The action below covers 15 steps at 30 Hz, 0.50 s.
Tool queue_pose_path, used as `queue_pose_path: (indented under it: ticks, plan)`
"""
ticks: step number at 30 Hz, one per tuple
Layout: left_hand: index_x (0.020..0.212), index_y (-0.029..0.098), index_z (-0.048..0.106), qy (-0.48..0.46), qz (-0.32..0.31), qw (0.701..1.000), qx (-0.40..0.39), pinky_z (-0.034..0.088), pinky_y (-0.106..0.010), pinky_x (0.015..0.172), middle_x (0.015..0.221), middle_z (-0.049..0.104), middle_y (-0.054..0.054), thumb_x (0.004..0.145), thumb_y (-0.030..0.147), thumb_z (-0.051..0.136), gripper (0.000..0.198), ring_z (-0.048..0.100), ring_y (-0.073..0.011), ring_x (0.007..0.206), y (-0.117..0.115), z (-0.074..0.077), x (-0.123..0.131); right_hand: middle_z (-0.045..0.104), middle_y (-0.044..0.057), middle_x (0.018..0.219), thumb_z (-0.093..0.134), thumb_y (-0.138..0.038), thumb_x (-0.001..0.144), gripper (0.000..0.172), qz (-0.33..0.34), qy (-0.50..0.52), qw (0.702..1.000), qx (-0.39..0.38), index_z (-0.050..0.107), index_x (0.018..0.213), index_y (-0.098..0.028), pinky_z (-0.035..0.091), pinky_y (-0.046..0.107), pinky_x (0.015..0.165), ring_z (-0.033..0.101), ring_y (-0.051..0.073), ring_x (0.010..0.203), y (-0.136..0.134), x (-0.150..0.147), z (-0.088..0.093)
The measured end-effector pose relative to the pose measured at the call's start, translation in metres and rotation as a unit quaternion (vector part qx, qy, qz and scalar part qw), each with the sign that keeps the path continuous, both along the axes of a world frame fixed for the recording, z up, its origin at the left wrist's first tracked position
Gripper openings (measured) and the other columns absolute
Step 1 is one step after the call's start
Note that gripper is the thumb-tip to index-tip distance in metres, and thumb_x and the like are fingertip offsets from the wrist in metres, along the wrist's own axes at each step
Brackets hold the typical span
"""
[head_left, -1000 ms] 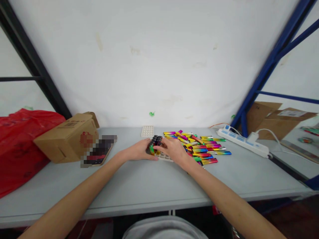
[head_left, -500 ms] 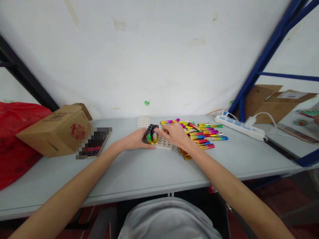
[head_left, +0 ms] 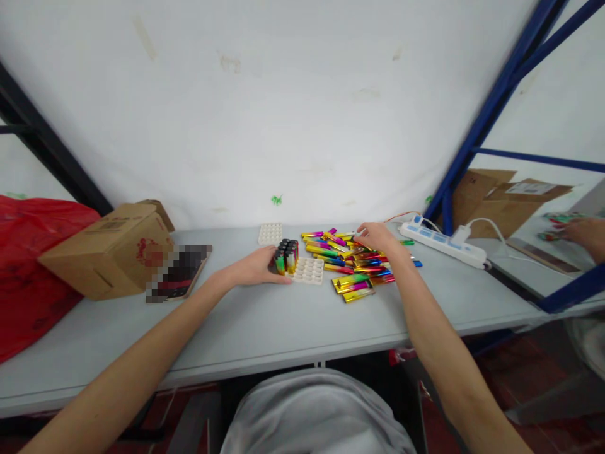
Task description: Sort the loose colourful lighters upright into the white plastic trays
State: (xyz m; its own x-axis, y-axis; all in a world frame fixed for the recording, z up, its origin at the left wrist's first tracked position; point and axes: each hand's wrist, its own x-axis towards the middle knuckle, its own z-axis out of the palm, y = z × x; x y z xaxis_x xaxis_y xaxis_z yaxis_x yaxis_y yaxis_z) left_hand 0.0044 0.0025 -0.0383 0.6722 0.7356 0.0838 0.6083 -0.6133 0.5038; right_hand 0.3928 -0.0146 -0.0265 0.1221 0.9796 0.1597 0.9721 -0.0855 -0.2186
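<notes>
My left hand (head_left: 255, 267) rests on the table against the left side of a white tray (head_left: 309, 272) with round holes, its fingers curled by the upright lighters (head_left: 286, 256) that stand in the tray. My right hand (head_left: 377, 237) reaches over the far side of a heap of shiny rainbow-coloured lighters (head_left: 347, 265) lying on the table, fingers bent down onto them. Whether it grips one is hidden.
A second white tray (head_left: 270, 233) lies by the wall. A cardboard box (head_left: 111, 255) and red plastic bag (head_left: 33, 265) sit at the left, a white power strip (head_left: 442, 244) at the right. Another person's hand (head_left: 583, 232) shows at the far right beyond a blue rack post (head_left: 477, 132).
My right hand has left the tray and moved right and away to the far side of the lighter heap. My left hand stays by the tray.
</notes>
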Motion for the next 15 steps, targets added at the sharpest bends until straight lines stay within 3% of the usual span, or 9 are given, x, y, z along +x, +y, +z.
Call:
queue_pose_path:
  ticks: [5, 9, 12, 15]
  plan:
    - [0.12, 0.02, 0.068, -0.002, 0.003, 1.0, 0.0, 0.055, -0.043, 0.094, 0.119, 0.075, -0.011, 0.064, 0.073, 0.087, 0.08, 0.069, -0.0356, 0.108, 0.002, -0.002, -0.001, 0.082, 0.015, 0.109, 0.076, -0.024, 0.091, 0.024, 0.002, -0.014, 1.0, -0.011, 0.081, 0.112, -0.014, 0.051, 0.03, 0.088, 0.076, 0.027, 0.103, 0.004, -0.006, -0.007]
    - [0.121, 0.02, 0.067, 0.001, -0.004, 1.0, 0.01, 0.056, -0.042, 0.094, 0.121, 0.074, -0.011, 0.066, 0.073, 0.086, 0.078, 0.069, -0.0349, 0.108, 0.002, -0.003, -0.002, 0.081, 0.014, 0.108, 0.065, -0.027, 0.099, 0.019, 0.027, 0.001, 0.998, 0.05, 0.078, 0.104, -0.015, 0.049, 0.03, 0.09, 0.074, 0.026, 0.104, 0.001, -0.012, 0.001]
    - [0.119, 0.021, 0.068, -0.009, -0.011, 1.0, 0.015, 0.056, -0.042, 0.094, 0.12, 0.074, -0.01, 0.066, 0.073, 0.086, 0.076, 0.069, -0.0353, 0.108, 0.003, -0.005, -0.002, 0.075, 0.006, 0.083, 0.052, -0.035, 0.104, 0.023, 0.064, 0.123, 0.984, 0.109, 0.069, 0.102, -0.018, 0.05, 0.029, 0.081, 0.072, 0.021, 0.08, -0.001, -0.027, 0.002]
    - [0.116, 0.02, 0.068, -0.016, -0.009, 1.0, 0.016, 0.056, -0.042, 0.092, 0.117, 0.075, -0.01, 0.065, 0.073, 0.086, 0.076, 0.07, -0.0347, 0.105, 0.003, -0.006, -0.002, 0.061, -0.004, 0.066, 0.043, -0.044, 0.106, 0.027, 0.088, 0.248, 0.958, 0.118, 0.057, 0.097, -0.023, 0.046, 0.028, 0.068, 0.06, 0.017, 0.06, -0.002, -0.048, -0.003]
